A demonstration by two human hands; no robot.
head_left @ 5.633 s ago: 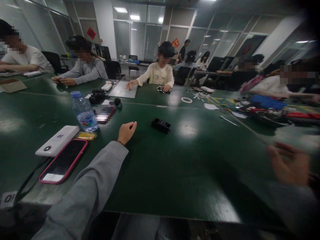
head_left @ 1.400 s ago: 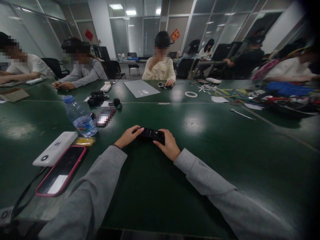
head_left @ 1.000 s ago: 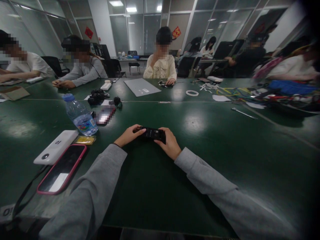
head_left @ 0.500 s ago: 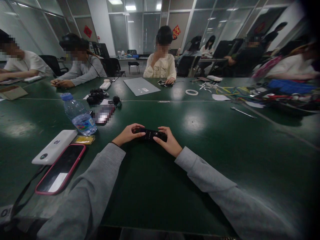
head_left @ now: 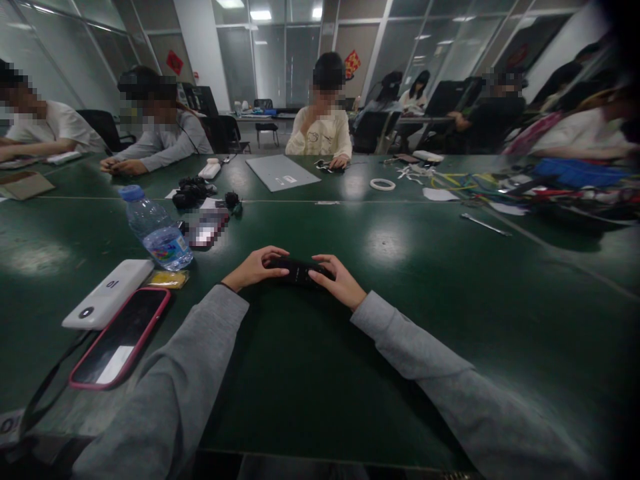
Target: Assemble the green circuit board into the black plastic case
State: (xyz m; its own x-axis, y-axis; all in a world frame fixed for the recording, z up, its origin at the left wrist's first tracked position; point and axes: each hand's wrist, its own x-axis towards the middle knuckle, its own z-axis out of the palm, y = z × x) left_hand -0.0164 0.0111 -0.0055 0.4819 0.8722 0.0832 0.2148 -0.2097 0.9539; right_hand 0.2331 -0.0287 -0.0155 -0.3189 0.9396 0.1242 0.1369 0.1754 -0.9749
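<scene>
Both my hands hold a small dark oblong object with faint white print [head_left: 299, 274], low over the green table [head_left: 300, 373]. My left hand [head_left: 257, 267] grips its left end, thumb along the near face and fingers curled behind. On the opposite end, my right hand [head_left: 337, 280] has its thumb pressed on the near face and its fingers over the top. Its exact kind is too dark to make out, and both ends are partly hidden by my fingers. The object seems tilted so that its long near side faces me.
To the left are a pink-cased phone [head_left: 121, 338], a white power bank [head_left: 111, 293], a yellow packet [head_left: 169, 279] and a water bottle [head_left: 156, 230]. Farther off lie a grey sheet [head_left: 283, 173], a tape roll [head_left: 383, 185], a wrench [head_left: 486, 225] and tangled cables [head_left: 480, 183]. Several people sit around.
The dark object has turned slightly in my hands, and less of its white print shows now. My right thumb has shifted a little; both hands stay in nearly the same place.
</scene>
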